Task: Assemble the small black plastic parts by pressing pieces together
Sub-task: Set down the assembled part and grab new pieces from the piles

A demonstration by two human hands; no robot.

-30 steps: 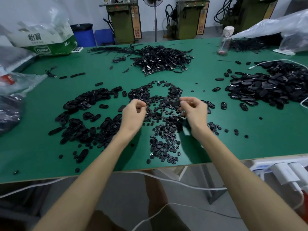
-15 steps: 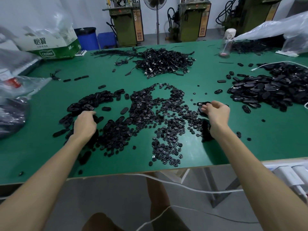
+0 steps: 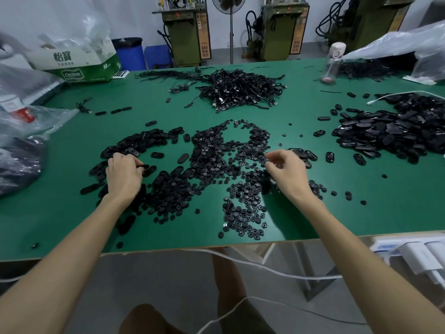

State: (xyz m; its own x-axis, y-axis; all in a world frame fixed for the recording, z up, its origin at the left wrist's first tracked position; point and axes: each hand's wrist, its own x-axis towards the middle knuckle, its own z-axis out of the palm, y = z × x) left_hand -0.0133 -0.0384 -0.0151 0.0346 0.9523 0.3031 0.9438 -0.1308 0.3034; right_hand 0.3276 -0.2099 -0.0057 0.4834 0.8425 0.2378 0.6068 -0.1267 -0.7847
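Observation:
My left hand (image 3: pixel 124 174) hovers over the pile of flat oval black pieces (image 3: pixel 134 145) on the left of the green table and pinches one oval piece (image 3: pixel 145 167) between thumb and fingertips. My right hand (image 3: pixel 287 173) is over the right side of the central heap of small round black pieces (image 3: pixel 216 155). Its fingers are curled down, and thumb and forefinger close on a round piece (image 3: pixel 267 160) at the heap's edge. Both forearms reach in from the near table edge.
A large heap of oval black parts (image 3: pixel 385 133) lies at the right, and a tangle of black cables (image 3: pixel 240 90) at the back centre. Plastic bags (image 3: pixel 21 131) and a green and white carton (image 3: pixel 79 66) crowd the left. A clear bottle (image 3: pixel 333 63) stands back right. White cables (image 3: pixel 265 266) hang below the table edge.
My left hand has come up from the oval pile with one oval piece. My right hand has moved left, from the loose ovals into the round pieces.

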